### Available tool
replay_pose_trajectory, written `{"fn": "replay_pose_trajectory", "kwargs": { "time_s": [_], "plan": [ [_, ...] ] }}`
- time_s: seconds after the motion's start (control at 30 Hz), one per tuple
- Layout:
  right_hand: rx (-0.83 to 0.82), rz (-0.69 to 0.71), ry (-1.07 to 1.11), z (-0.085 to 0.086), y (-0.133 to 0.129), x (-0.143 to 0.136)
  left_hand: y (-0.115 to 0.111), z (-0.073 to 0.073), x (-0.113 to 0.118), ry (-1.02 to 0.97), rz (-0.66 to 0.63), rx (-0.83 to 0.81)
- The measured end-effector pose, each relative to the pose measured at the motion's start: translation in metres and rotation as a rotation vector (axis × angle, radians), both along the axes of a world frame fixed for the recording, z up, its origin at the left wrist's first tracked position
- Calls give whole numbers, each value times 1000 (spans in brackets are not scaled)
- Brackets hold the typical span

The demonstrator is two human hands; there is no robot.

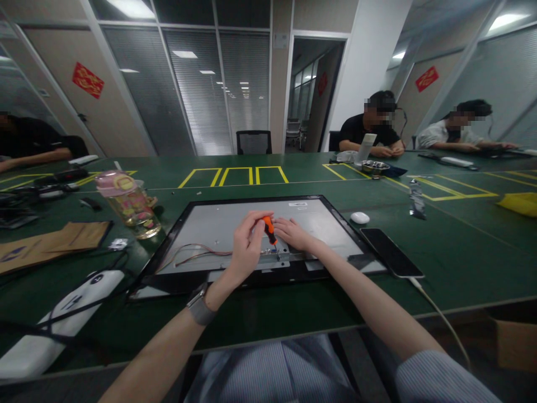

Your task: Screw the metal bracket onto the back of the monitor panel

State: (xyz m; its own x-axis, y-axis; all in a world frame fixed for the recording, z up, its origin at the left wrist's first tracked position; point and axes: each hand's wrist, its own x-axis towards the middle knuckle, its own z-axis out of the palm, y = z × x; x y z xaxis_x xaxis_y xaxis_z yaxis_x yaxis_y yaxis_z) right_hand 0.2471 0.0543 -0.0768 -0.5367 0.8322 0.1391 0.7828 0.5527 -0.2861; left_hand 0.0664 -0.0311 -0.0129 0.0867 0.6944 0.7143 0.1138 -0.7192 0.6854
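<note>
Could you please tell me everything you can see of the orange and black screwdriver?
The screwdriver has a bright orange handle with black parts, apparently plastic, and a short, thin shaft. It leans slightly, its tip pointing down at the metal bracket on the flat panel; whether the tip touches a screw is too small to tell. The left hand has its grip on the handle; the right hand lies close beside it, contact unclear.

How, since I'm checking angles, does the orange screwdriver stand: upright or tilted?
Tilted: the screwdriver, in the left hand, slants down rightward in the picture. Whether its tip touches the bracket, I cannot tell.
</note>
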Motion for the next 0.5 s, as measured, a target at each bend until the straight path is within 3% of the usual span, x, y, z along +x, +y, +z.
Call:
{"fn": "replay_pose_trajectory", "kwargs": {
  "time_s": [0.1, 0.33, 0.5],
  "plan": [
    [-12, 8, 0, 2, -2, 0, 1, 0, 0, 24, 1, 28],
    [-26, 6, 21, 1, -1, 1, 6, -4, 1, 14, 145, 104],
    [-11, 9, 14, -3, 2, 1, 4, 0, 0, 17, 114, 61]
  ]
}}
